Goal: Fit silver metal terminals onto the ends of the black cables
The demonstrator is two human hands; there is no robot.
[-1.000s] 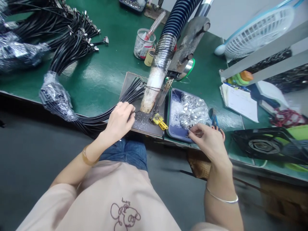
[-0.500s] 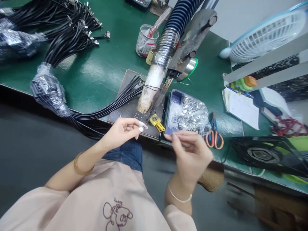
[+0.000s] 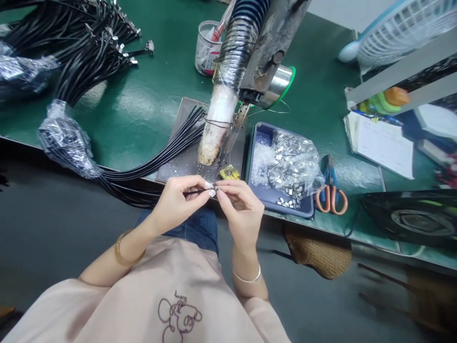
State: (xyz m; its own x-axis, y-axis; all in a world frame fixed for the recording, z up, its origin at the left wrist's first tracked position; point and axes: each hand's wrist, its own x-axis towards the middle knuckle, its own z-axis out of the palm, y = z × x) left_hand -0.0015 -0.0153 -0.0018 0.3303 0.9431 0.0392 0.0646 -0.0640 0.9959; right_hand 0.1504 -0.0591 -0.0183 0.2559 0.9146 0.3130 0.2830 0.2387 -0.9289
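My left hand is closed in a pinch on a black cable, whose end shows between white-covered fingertips. Meeting it from the right, my right hand is pinched shut at the cable's tip, on what looks like a tiny metal part; its exact shape is too small to tell. Just beyond the fingertips lies a yellow tool on the dark work mat. A bundle of black cables runs across the mat from the left, its far ends under the white-tipped hose.
A blue tray holds small metal pieces in a plastic bag. Orange-handled pliers lie beside it. The wrapped extraction hose and a metal arm reach down ahead. More bundled cables lie at the left.
My right hand has moved left from the tray's near edge to meet my left hand's fingertips. The view has shifted slightly, and the tray's near part now shows.
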